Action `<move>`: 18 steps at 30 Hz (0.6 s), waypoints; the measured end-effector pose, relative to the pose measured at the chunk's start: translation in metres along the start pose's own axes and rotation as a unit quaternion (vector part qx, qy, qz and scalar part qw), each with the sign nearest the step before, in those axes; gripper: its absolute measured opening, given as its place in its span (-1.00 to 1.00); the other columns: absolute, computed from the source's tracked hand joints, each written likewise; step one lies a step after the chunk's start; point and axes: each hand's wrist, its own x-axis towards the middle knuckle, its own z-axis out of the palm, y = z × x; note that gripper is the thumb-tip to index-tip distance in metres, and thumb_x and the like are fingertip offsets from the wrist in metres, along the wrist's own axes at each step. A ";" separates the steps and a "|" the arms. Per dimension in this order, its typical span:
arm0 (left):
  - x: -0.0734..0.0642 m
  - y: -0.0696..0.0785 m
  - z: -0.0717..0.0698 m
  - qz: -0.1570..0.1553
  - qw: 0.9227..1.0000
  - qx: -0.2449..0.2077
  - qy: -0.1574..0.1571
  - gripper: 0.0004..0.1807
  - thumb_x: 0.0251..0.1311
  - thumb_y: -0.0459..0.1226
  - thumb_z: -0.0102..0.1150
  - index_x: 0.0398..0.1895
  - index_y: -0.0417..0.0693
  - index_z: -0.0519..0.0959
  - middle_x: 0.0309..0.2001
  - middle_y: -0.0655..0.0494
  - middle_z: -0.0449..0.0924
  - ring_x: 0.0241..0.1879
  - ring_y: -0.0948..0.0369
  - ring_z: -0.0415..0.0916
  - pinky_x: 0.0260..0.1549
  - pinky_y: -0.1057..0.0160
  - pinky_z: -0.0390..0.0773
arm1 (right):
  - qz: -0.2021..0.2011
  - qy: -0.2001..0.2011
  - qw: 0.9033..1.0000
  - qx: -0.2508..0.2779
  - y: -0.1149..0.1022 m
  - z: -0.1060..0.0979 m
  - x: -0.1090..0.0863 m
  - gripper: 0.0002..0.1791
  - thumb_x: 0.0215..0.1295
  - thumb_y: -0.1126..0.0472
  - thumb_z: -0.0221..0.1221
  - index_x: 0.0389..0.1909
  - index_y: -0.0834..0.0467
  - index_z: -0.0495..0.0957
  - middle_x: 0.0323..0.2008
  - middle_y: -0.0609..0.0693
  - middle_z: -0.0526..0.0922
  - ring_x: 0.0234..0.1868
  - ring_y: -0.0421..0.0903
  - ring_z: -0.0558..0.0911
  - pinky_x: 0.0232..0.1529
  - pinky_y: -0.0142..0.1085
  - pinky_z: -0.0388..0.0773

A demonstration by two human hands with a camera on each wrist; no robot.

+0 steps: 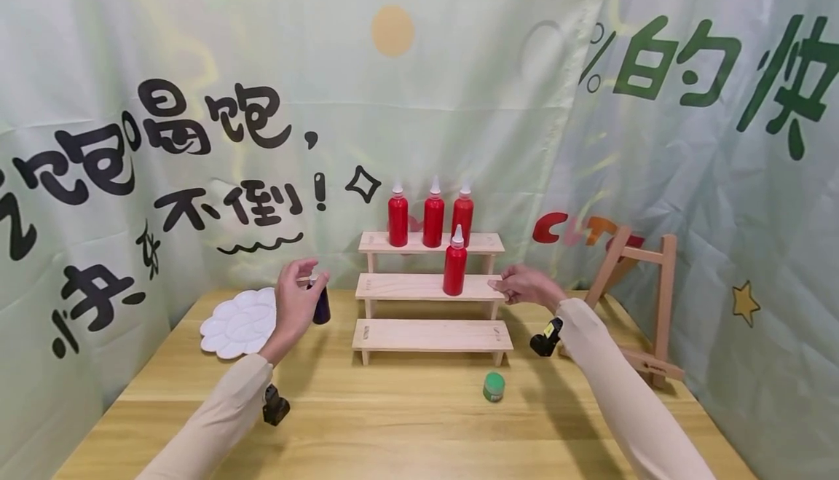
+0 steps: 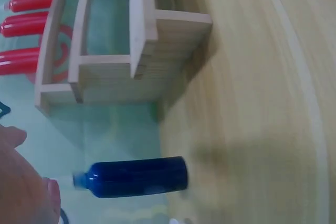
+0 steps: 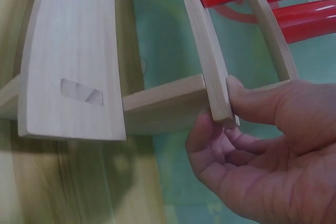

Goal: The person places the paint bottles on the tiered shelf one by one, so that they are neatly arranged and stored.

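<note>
A dark blue squeeze bottle (image 2: 139,177) with a pale nozzle stands upright on the table, left of a wooden three-step display rack (image 1: 419,334). My left hand (image 1: 298,301) is at the top of this bottle, thumb and fingers spread apart around the nozzle's height. At the rack's right side, my right hand (image 1: 527,287) pinches the end of the middle shelf (image 3: 212,66) between thumb and curled fingers. One red bottle (image 1: 455,269) stands toward the right of that middle shelf. Three more red bottles (image 1: 432,221) line the top shelf; the bottom shelf (image 1: 419,334) carries none.
A white flower-shaped palette (image 1: 237,327) lies behind the left forearm. In front of the rack sits a small green-lidded jar (image 1: 494,387). A wooden easel (image 1: 663,305) stands at the right, beyond the right forearm. Printed curtains (image 1: 419,116) hang behind the table.
</note>
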 end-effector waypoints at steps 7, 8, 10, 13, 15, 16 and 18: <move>-0.004 -0.013 0.001 -0.030 0.999 0.041 0.013 -0.52 0.27 -0.32 0.41 0.18 -0.33 0.51 0.09 -0.32 0.47 0.12 -0.20 0.47 0.23 -0.11 0.49 | 0.001 -0.017 1.000 0.007 0.002 0.000 0.001 -0.76 0.61 0.30 0.07 -0.34 0.23 0.32 -0.48 -0.06 0.41 -0.42 -0.15 0.47 -0.27 -0.34 0.53; -0.004 -0.013 0.000 -0.031 0.998 0.046 0.021 -0.54 0.26 -0.32 0.41 0.17 -0.33 0.51 0.07 -0.31 0.45 0.10 -0.20 0.46 0.20 -0.10 0.48 | 0.002 -0.019 1.000 0.009 0.002 0.000 0.001 -0.75 0.61 0.30 0.07 -0.35 0.22 0.31 -0.48 -0.06 0.41 -0.42 -0.15 0.47 -0.27 -0.34 0.53; -0.003 -0.015 -0.001 -0.035 0.997 0.056 0.033 -0.55 0.26 -0.33 0.40 0.14 -0.32 0.51 0.03 -0.28 0.42 0.07 -0.20 0.45 0.16 -0.09 0.47 | 0.005 -0.021 1.000 0.012 0.002 0.000 0.002 -0.75 0.61 0.29 0.07 -0.35 0.21 0.31 -0.48 -0.06 0.41 -0.42 -0.15 0.47 -0.26 -0.34 0.53; -0.001 -0.017 -0.001 -0.044 0.997 0.053 0.029 -0.51 0.26 -0.33 0.39 0.18 -0.32 0.47 0.04 -0.26 0.36 0.10 -0.21 0.43 0.18 -0.09 0.48 | 0.009 -0.022 1.000 0.012 0.003 -0.001 0.003 -0.75 0.62 0.29 0.06 -0.34 0.21 0.31 -0.48 -0.06 0.41 -0.42 -0.16 0.47 -0.25 -0.33 0.54; 0.001 -0.020 -0.001 -0.051 0.997 0.049 0.020 -0.46 0.26 -0.33 0.39 0.24 -0.34 0.44 0.08 -0.28 0.35 0.14 -0.24 0.42 0.22 -0.11 0.49 | 0.010 -0.021 1.000 0.013 0.002 -0.002 0.003 -0.75 0.62 0.29 0.06 -0.35 0.21 0.31 -0.49 -0.07 0.40 -0.41 -0.15 0.47 -0.24 -0.33 0.55; 0.002 -0.021 -0.001 -0.054 0.997 0.047 0.012 -0.44 0.27 -0.34 0.40 0.27 -0.34 0.43 0.10 -0.30 0.35 0.15 -0.24 0.41 0.24 -0.13 0.49 | 0.007 -0.024 1.000 0.010 0.002 -0.002 0.003 -0.74 0.62 0.29 0.05 -0.36 0.20 0.30 -0.49 -0.07 0.39 -0.41 -0.15 0.47 -0.24 -0.33 0.55; 0.004 -0.024 -0.002 -0.062 0.997 0.046 -0.004 -0.39 0.28 -0.34 0.39 0.33 -0.35 0.40 0.14 -0.33 0.37 0.18 -0.26 0.41 0.28 -0.16 0.48 | 0.006 -0.026 1.000 0.009 0.002 -0.002 0.004 -0.71 0.62 0.29 0.05 -0.39 0.19 0.29 -0.50 -0.07 0.38 -0.42 -0.16 0.46 -0.24 -0.33 0.54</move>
